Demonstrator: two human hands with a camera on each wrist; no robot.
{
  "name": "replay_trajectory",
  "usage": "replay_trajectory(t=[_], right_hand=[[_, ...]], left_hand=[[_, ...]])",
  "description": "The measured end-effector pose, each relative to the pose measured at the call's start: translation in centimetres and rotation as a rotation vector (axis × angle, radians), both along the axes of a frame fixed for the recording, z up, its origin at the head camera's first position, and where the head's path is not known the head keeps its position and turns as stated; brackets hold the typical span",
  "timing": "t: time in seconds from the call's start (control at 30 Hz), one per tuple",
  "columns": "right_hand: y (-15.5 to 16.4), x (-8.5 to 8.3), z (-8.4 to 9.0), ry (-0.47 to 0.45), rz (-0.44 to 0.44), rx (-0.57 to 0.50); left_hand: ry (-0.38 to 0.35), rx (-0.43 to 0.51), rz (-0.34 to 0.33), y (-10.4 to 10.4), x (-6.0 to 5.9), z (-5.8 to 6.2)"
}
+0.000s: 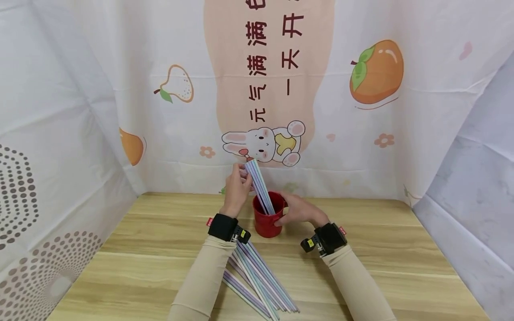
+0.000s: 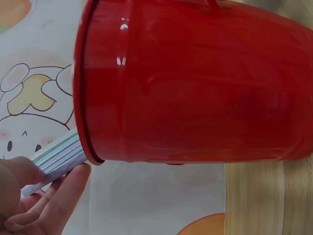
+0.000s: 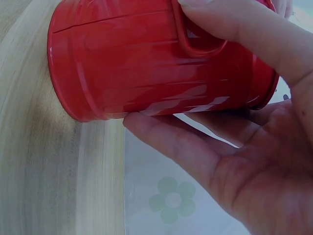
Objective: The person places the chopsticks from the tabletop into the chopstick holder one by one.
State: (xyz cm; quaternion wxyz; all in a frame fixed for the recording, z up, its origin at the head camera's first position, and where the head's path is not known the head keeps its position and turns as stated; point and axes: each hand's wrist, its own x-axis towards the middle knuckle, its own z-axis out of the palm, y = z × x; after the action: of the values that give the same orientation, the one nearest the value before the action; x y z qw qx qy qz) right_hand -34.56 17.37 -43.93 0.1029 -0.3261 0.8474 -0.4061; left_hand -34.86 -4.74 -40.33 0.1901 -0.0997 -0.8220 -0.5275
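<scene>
A bunch of thin pastel sticks [image 1: 260, 185] leans in the red cup [image 1: 268, 225], lower ends inside it and upper ends sticking out toward the left. My left hand [image 1: 238, 185] pinches the bunch near its top; in the left wrist view its thumb and fingers [image 2: 68, 196] close on the sticks just outside the rim. The cup stands upright on the table. From the right, my right hand [image 1: 299, 208] grips it, with the thumb at the looped handle [image 3: 203, 46] and the fingers along the far side.
Several more pastel sticks [image 1: 261, 281] lie loosely fanned on the wooden table [image 1: 377, 258], partly under my left forearm. A white printed cloth [image 1: 172, 142] hangs right behind the table's back edge.
</scene>
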Motion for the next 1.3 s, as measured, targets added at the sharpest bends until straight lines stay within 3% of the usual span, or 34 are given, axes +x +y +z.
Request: replay_trajectory(t=[0.13, 0.37, 0.53, 0.7, 0.8, 1.07, 1.3], right_hand=[[-0.1, -0.1, -0.2, -0.006, 0.001, -0.004], [-0.2, -0.3, -0.4, -0.010, 0.002, -0.006], [-0.3, -0.3, -0.3, -0.023, 0.006, -0.020], [-0.2, -0.3, -0.3, -0.024, 0.000, -0.016], [-0.1, -0.3, -0.3, -0.036, -0.001, -0.019], [0.2, -0.2, -0.4, -0.045, -0.024, 0.005], [0.1, -0.1, -0.2, -0.027, -0.017, -0.006]], left_hand=[[-0.022, -0.018, -0.037, -0.6, 0.2, -0.2], [-0.073, -0.223, -0.107, -3.6, 1.5, -0.6], [-0.225, -0.285, -0.192, -6.5, 3.5, -0.9], [-0.378, -0.386, -0.136, -8.3, 6.0, -1.8], [-0.448, -0.439, -0.123, -8.6, 6.8, -2.8], [-0.565, -0.471, -0.165, -8.4, 5.3, -5.3], [-0.616, -0.451, -0.239, -8.2, 4.3, -6.1]])
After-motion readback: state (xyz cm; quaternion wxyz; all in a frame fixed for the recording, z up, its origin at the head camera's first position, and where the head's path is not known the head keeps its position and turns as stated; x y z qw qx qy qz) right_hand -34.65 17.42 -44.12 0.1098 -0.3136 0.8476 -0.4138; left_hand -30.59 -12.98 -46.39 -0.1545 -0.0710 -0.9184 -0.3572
